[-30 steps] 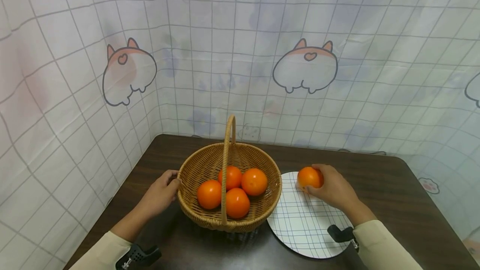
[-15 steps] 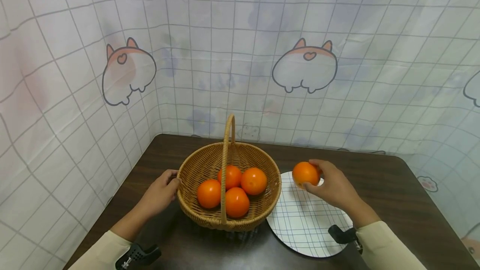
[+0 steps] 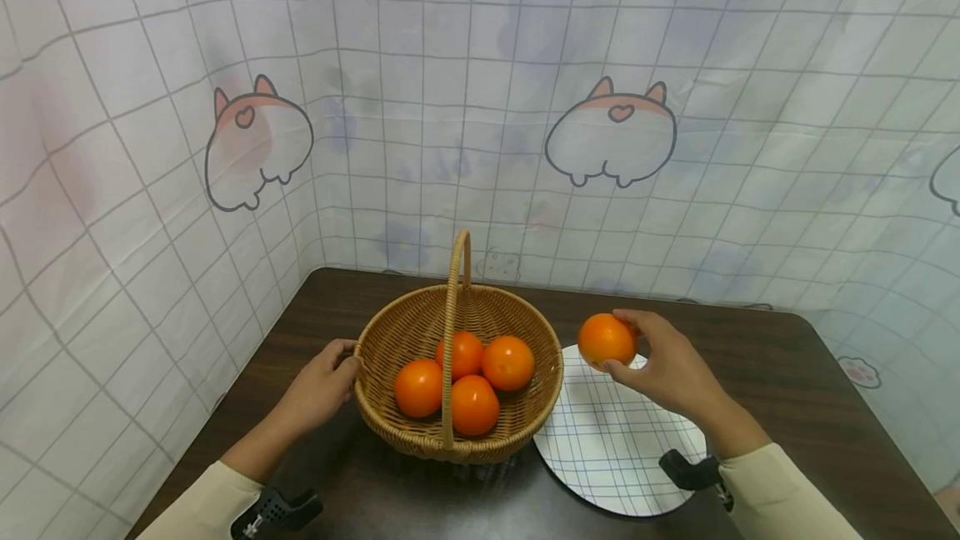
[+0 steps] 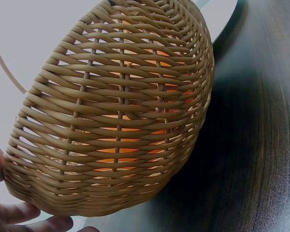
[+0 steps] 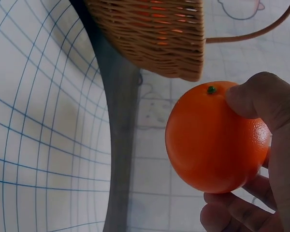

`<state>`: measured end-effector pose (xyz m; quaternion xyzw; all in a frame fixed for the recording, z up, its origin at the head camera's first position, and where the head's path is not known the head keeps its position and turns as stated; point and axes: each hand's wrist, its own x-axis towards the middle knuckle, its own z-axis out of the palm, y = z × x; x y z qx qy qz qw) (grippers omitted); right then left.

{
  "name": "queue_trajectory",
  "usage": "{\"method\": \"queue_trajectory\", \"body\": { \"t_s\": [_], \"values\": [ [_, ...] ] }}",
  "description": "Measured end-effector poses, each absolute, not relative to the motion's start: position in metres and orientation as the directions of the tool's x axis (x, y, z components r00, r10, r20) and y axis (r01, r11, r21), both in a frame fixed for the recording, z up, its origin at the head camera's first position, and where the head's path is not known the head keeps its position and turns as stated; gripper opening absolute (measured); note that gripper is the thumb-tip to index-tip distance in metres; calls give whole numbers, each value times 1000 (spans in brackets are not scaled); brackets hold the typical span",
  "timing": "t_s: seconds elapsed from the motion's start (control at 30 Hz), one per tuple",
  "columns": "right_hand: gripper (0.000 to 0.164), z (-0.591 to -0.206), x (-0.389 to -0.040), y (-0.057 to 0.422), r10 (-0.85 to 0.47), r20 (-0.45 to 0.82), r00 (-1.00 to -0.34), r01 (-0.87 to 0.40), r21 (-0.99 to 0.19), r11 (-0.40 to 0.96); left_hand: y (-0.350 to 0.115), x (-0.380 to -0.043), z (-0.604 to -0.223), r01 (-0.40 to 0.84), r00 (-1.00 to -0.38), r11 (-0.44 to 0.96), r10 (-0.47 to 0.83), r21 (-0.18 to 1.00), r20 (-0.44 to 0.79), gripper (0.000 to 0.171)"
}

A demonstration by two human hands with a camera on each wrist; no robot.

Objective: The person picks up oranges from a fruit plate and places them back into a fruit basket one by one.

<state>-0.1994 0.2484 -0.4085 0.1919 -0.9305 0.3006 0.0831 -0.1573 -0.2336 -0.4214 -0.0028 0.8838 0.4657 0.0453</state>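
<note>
My right hand (image 3: 671, 369) holds an orange (image 3: 606, 342) between thumb and fingers, raised over the far part of a round plate (image 3: 622, 457) with a blue grid pattern. A green stem spot shows on that orange (image 5: 215, 140) in the right wrist view. To the left stands a woven wicker basket (image 3: 390, 340) with a tall arched handle; several oranges (image 3: 474, 405) lie in it. My left hand (image 3: 321, 386) grips the basket's left rim, thumb on the outer side. In the left wrist view, orange colour shows through the basket's weave (image 4: 101, 106).
Everything stands on a dark wooden table (image 3: 780, 373). A grid-patterned cloth (image 3: 480, 148) with cartoon animal prints hangs behind and along the sides. The plate's left edge sits close to the basket's right side.
My right hand has lifted the orange off the plate and shifted it slightly left and away. The left hand and the basket have stayed in place.
</note>
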Motion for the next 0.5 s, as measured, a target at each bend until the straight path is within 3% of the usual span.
{"method": "queue_trajectory", "body": {
  "t_s": [0.5],
  "values": [
    [74, -389, -193, 236, -330, 313, -891, -453, -542, 708, -233, -157, -421, -42, -996, 559, 47, 828, -82, 46]
  ]
}}
